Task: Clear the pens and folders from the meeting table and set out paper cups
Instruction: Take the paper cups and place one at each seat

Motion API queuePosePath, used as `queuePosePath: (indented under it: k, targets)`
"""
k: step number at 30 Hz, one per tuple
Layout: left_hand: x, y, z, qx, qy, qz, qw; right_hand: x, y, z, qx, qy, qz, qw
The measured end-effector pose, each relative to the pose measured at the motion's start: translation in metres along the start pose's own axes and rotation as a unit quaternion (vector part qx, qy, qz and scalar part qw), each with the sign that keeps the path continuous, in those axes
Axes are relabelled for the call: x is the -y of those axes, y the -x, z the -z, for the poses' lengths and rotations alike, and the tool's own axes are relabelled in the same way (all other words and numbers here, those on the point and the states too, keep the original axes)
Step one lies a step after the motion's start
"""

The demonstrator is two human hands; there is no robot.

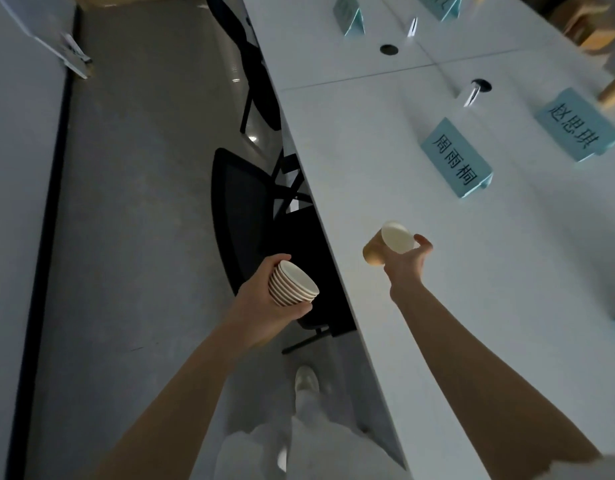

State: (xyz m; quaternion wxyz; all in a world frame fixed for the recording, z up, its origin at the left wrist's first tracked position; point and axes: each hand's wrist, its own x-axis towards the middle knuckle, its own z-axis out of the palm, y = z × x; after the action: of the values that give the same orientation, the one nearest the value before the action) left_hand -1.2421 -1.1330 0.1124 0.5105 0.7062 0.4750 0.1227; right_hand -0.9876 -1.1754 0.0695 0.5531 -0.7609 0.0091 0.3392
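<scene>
My left hand [264,303] grips a stack of several nested paper cups [294,284], held off the table's edge above a black chair. My right hand [408,263] holds a single brown paper cup [389,242] tilted on its side, white inside facing me, just above the white meeting table [489,271] near its left edge. Whether the cup touches the tabletop I cannot tell. Another brown paper cup [612,90] stands at the far right edge of the view.
Teal name cards stand on the table: one [456,157] beyond the right hand, one [578,124] further right, two [349,13] at the far end. Cable holes [389,49] dot the tabletop. A black mesh chair [247,216] is tucked under the table's left edge.
</scene>
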Motion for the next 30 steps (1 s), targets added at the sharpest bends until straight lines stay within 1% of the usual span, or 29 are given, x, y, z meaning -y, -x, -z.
queuePosePath:
  k: [3,5,10,16,17,19,22,24,26,28,30]
  targets:
    - [-0.005,-0.022,0.001,-0.002,-0.003,-0.001,1.000,0.002,-0.033,-0.006,-0.017,0.072,0.045,0.996]
    - [-0.005,-0.033,0.003,-0.001,0.003,0.006,1.000,0.002,-0.047,-0.010,-0.027,0.100,0.065,0.993]
    - [-0.003,-0.058,0.013,-0.014,0.004,0.017,1.000,-0.004,-0.075,-0.021,-0.021,0.122,0.078,0.989]
    - [0.002,-0.078,0.023,-0.005,-0.010,0.014,1.000,-0.009,-0.097,-0.028,-0.024,0.125,0.075,0.989]
    - [0.002,-0.080,0.024,-0.006,-0.010,0.013,1.000,-0.010,-0.100,-0.028,-0.025,0.128,0.070,0.989]
    - [0.004,-0.084,0.026,-0.009,-0.008,0.016,1.000,-0.010,-0.101,-0.030,-0.028,0.118,0.032,0.992]
    - [0.007,-0.088,0.030,-0.014,-0.008,0.026,1.000,-0.018,-0.089,-0.034,-0.034,0.126,-0.063,0.989]
    - [0.009,-0.090,0.034,-0.013,-0.008,0.031,0.999,-0.023,-0.075,-0.038,0.007,0.113,-0.146,0.983]
    - [0.012,-0.091,0.041,-0.015,-0.005,0.033,0.999,-0.021,-0.057,-0.049,0.079,0.078,-0.201,0.973]
    - [0.016,-0.094,0.049,-0.024,-0.003,0.039,0.999,-0.011,-0.034,-0.063,0.159,0.080,-0.214,0.961]
    - [0.021,-0.097,0.061,-0.032,0.004,0.047,0.998,0.006,-0.009,-0.082,0.234,0.090,-0.186,0.950]
